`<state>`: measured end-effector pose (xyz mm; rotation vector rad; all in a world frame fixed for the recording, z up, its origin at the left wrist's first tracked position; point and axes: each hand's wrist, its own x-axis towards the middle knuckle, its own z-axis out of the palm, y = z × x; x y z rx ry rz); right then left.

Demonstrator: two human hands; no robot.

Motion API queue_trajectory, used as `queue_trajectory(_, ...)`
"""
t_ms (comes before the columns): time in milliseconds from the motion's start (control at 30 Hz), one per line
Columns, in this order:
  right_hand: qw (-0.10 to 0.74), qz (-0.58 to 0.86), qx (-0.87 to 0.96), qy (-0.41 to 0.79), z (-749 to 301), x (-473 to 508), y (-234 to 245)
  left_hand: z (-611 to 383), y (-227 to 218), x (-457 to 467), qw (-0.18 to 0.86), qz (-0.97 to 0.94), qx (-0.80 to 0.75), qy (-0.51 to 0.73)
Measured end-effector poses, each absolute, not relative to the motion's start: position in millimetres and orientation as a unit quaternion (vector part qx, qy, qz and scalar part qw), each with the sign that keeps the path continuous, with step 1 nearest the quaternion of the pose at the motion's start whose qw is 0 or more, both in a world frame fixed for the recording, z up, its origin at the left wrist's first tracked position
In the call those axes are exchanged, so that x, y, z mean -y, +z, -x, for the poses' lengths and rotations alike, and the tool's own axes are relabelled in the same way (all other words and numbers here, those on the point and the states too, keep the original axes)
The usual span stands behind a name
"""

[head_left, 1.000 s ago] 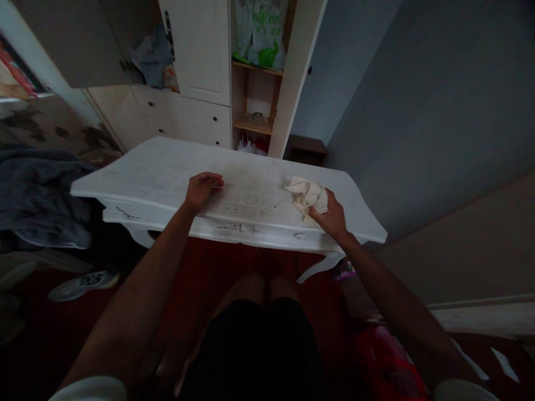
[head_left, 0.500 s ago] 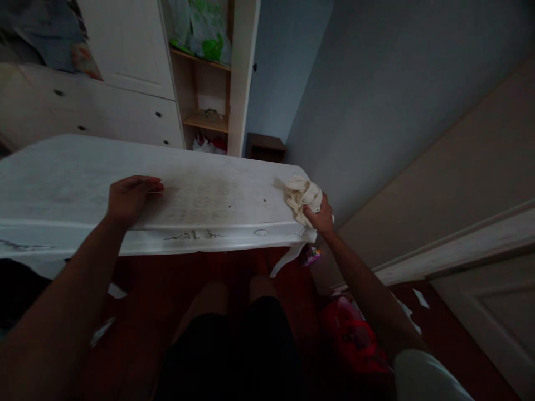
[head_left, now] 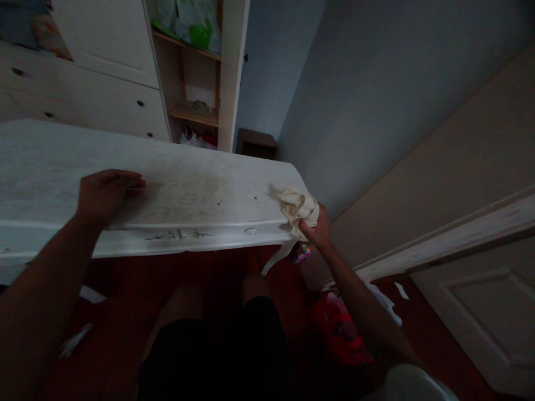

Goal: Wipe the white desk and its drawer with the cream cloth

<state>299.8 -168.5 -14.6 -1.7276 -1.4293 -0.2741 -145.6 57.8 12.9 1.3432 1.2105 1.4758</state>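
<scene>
A crumpled cream cloth [head_left: 297, 207] is bunched in my right hand [head_left: 318, 229], whose fingers are wrapped around it at the right front corner of the white table [head_left: 246, 178]. My left hand [head_left: 104, 195] hovers over or rests on the tabletop farther left, fingers curled together. A thin pale edge shows at those fingertips, too small to name. Between the hands, a dark grimy stain [head_left: 200, 192] spreads over the white surface, and two tiny dark specks lie to its right.
Behind the table stands a white wardrobe [head_left: 108, 44] with an open door and plastic bags [head_left: 196, 25] on a shelf. A small brown box-like unit [head_left: 257, 143] sits by the grey wall. On the red floor are a red bag [head_left: 338, 328] and white scraps.
The camera view has swung slightly right, so most things sit farther left. My right hand with the cloth is still at the table corner, a little nearer its front edge.
</scene>
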Motion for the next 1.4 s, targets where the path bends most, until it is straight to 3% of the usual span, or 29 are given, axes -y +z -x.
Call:
queue_trajectory(333, 0.440, 0.692, 0.570, -0.042, -259, 222, -107, 141, 16, -56, 0.391, -0.518, -0.499, 0.574)
queue_trajectory(567, 0.525, 0.714, 0.459, -0.057, -191, 171, -113, 139, 15, -58, 0.380, -0.529, -0.516, 0.556)
queue_trajectory(700, 0.494, 0.693, 0.520, -0.077, -141, 163, -110, 139, 16, -57, 0.377, -0.530, -0.523, 0.551)
queue_trajectory(933, 0.365, 0.662, 0.653, -0.033, -79, 150, -91, 140, 15, -58, 0.373, -0.544, -0.513, 0.549)
queue_trajectory(1167, 0.356, 0.622, 0.697, -0.015, -35, 114, -102, 141, 12, -59, 0.381, -0.542, -0.511, 0.548)
queue_trajectory(1400, 0.347, 0.666, 0.661, -0.004, -77, 132, -115, 143, 9, -60, 0.403, -0.529, -0.486, 0.568)
